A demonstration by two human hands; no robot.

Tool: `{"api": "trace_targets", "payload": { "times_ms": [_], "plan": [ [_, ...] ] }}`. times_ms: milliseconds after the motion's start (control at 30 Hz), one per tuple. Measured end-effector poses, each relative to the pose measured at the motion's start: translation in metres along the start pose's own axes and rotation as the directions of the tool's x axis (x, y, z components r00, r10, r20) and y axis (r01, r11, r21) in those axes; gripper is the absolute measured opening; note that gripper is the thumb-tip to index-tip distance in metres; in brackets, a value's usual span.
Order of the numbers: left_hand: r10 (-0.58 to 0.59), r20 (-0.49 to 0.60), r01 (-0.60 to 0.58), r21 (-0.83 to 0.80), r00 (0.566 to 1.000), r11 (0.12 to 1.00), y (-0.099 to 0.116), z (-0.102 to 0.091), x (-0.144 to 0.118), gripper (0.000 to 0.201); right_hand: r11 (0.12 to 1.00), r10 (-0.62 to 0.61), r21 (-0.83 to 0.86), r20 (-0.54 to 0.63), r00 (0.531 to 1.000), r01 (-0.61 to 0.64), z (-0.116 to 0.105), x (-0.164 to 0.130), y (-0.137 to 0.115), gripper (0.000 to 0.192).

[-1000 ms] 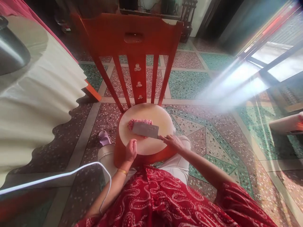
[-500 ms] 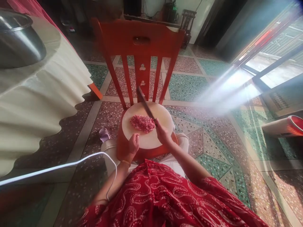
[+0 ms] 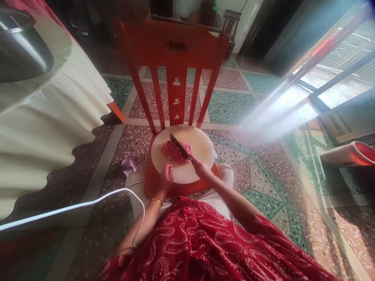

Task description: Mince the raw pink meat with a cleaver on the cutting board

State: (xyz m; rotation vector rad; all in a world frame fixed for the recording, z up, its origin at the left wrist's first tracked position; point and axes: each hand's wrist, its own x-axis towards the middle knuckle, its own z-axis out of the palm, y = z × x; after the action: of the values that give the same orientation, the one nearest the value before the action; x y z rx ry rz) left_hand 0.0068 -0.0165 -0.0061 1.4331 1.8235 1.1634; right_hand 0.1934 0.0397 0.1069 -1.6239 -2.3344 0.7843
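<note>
Right hand [image 3: 201,170] grips a steel cleaver [image 3: 180,147] across pink minced meat [image 3: 173,151]; left hand [image 3: 166,178], curled, steadies the round pale wooden chopping board [image 3: 202,150].

Terrazzo floor [image 3: 234,105], pink and green panels; red wooden chair [image 3: 175,50]; cream scalloped tablecloth [image 3: 49,117]; sunlit window [image 3: 336,74] at right.

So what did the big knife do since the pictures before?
The cleaver lay flat over the minced meat a second ago. The right hand then tipped it up on edge and lifted it, and now it has come down so the blade is in the meat. The meat pile looks rounder and more spread. The left hand stayed at the near rim of the round chopping board, which stayed on the red chair.
</note>
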Motion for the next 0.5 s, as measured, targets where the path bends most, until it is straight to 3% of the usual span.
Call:
{"api": "trace_targets", "payload": {
  "times_ms": [67,233,400,500],
  "plan": [
    [0.026,0.011,-0.026,0.005,1.0,1.0,-0.002,0.001,0.002,0.026,1.0,0.027,0.005,-0.015,1.0,-0.027,-0.006,-0.001,0.0,0.044],
    [0.062,-0.01,-0.062,0.015,0.998,0.998,-0.012,0.004,0.004,0.024,0.98,-0.144,0.09,-0.287,0.947,0.177,-0.012,0.004,-0.012,0.048],
    [0.039,-0.006,-0.039,0.01,0.999,0.999,-0.016,0.005,0.004,0.025,1.0,-0.013,0.001,-0.025,1.0,0.013,0.005,0.0,-0.001,0.047],
    [0.075,-0.013,-0.075,0.013,0.997,0.997,-0.015,0.005,0.004,0.024,0.999,-0.033,0.026,-0.082,0.996,0.035,-0.002,-0.002,-0.004,0.046]
  ]
}}
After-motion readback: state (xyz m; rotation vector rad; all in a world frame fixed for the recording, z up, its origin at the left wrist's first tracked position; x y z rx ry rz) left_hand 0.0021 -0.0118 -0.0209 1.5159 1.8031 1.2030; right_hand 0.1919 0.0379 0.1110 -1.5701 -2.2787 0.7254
